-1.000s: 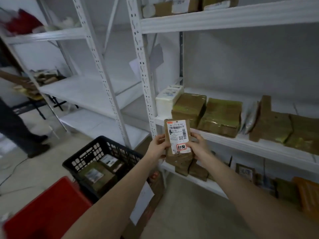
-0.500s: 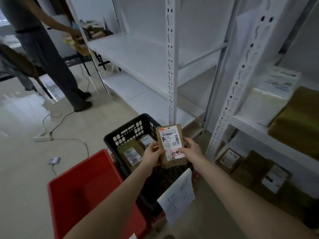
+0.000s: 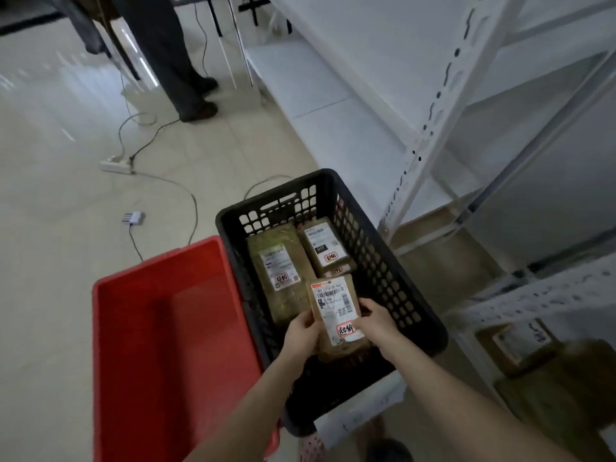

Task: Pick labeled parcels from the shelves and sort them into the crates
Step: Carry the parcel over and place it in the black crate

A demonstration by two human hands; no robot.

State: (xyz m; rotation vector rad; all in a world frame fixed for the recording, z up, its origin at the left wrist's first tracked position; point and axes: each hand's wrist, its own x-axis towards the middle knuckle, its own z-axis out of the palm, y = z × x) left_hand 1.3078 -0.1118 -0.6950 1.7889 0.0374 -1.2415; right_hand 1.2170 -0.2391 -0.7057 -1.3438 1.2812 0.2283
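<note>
**Head view.** A pale tiled floor (image 3: 66, 295) is shown, with white perforated steel shelves (image 3: 426, 128) along the right side. A black lattice crate (image 3: 383, 261) is placed on the floor just beside the shelf upright. A red solid-walled crate (image 3: 96, 328) is set against its left wall.

The held parcel (image 3: 335, 311), a flat brown carton, is positioned over the near right part of the black crate's interior, label upward. It is gripped at its lower left edge by the left hand (image 3: 301, 331) and at its lower right edge by the right hand (image 3: 375, 320). The hands are kept apart by the width of the carton. Contact with the crate bottom cannot be determined.

The white label carries a red header strip, a barcode, a QR code and a row of digits too blurred to be read. A red-framed sticker with two handwritten characters is fixed at its lower end.

Two further parcels lie in the crate: a large one (image 3: 280, 271) on the left and a smaller one (image 3: 321, 245) beside it. Each bears a similar label and red-framed sticker.

A power strip (image 3: 115, 166) with cables is seen on the floor, and the legs of another person (image 3: 173, 61) at the top.
</note>
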